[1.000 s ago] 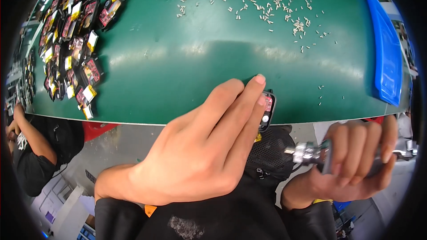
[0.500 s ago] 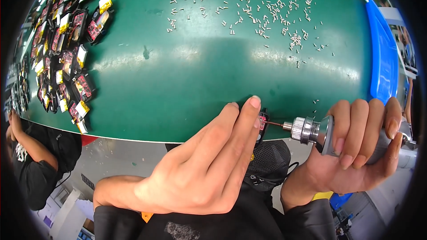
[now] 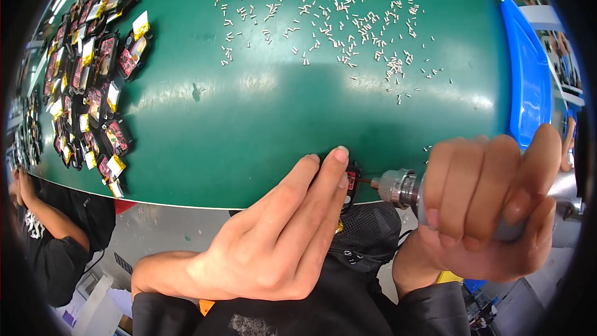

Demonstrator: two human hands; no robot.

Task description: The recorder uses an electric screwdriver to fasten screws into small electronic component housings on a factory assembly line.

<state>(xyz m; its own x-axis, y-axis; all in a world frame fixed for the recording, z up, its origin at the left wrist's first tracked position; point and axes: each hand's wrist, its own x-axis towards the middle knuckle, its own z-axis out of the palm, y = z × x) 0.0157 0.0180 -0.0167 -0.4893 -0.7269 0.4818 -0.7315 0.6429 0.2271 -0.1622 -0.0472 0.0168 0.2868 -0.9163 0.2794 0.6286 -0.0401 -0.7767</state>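
Left hand (image 3: 273, 242) fingers flat, pinning small black device (image 3: 352, 182) at surface (image 3: 249, 130) edge, 6 o'clock. Right hand (image 3: 491, 211) grip closed around electric screwdriver (image 3: 404, 188), tip on device.

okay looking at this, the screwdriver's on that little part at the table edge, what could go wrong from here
1. The left hand pins the small black part with fingers right beside the driver's bit; a slip of the electric screwdriver could jab them.
2. The part sits at the very edge of the green table, so sideways pressure might push it off.
3. Loose screws lie scattered across the table; a sweep of the right hand could scatter some off.
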